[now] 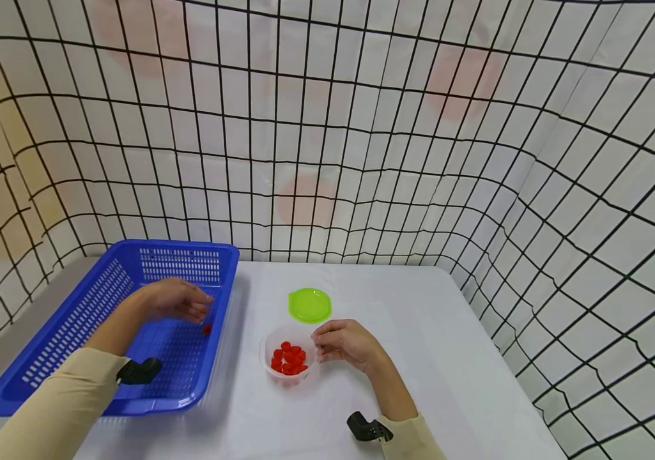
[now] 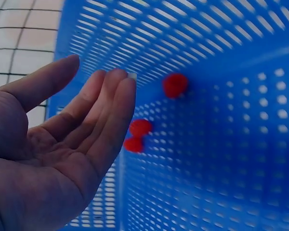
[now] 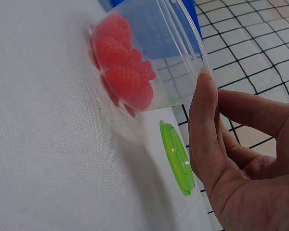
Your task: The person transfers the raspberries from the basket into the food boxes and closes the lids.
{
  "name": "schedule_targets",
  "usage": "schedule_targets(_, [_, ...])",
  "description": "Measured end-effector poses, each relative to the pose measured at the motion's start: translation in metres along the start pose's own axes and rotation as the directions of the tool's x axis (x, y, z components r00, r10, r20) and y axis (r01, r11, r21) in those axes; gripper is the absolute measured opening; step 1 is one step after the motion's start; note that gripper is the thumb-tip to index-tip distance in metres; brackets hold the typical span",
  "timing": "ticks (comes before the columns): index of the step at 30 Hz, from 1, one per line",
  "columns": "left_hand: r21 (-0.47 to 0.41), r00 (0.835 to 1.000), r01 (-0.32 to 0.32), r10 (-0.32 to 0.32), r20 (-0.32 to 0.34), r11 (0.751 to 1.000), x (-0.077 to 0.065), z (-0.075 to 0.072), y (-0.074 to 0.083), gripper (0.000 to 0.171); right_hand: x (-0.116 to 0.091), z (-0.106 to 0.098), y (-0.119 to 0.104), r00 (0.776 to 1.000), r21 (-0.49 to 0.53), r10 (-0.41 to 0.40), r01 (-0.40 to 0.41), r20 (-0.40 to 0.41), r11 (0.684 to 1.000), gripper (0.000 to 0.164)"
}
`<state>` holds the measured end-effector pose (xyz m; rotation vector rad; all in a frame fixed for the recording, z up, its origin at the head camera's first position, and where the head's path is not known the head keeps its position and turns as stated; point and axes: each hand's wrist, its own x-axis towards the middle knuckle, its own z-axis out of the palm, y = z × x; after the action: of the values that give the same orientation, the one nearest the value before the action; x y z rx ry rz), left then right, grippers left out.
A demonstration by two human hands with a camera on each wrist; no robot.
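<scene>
My left hand (image 1: 177, 300) is inside the blue plastic basket (image 1: 154, 406), near its right wall, with fingers loosely extended and the palm empty. Beyond those fingers in the left wrist view, a raspberry (image 2: 175, 85) lies apart from two others, an upper raspberry (image 2: 140, 127) and a lower raspberry (image 2: 134, 144). With thumb and fingers, my right hand (image 1: 347, 342) pinches the right rim of a clear plastic tub (image 3: 166, 53). Several raspberries (image 1: 289, 359) are piled at the bottom of the tub, which stands on the table.
A green lid (image 1: 310, 305) lies flat on the white-covered table (image 1: 408, 319) just behind the tub. The basket stands to the left of the tub. Black grid netting (image 1: 362, 172) over white sheeting rises around the back and both sides.
</scene>
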<state>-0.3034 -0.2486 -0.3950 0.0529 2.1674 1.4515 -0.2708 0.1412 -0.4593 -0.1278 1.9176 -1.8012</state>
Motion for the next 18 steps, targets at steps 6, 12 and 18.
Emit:
schedule_targets(6, [0.089, 0.997, 0.067, -0.063, -0.043, 0.994, 0.002, 0.001, -0.013, 0.034, 0.000, 0.000, 0.000, 1.000, 0.002, 0.003, -0.003, -0.002, 1.000, 0.024])
schedule_targets(12, [0.127, 0.991, 0.123, -0.115, -0.070, 0.984, 0.005, 0.002, -0.020, 0.027, 0.000, 0.000, 0.000, 1.000, 0.011, 0.001, -0.001, -0.001, 1.000, 0.024])
schedule_targets(18, [0.150, 0.986, 0.160, -0.149, -0.079, 0.976, 0.006, 0.005, -0.021, 0.030, 0.000, 0.000, -0.001, 1.000, 0.003, -0.001, 0.001, -0.003, 1.000, 0.023])
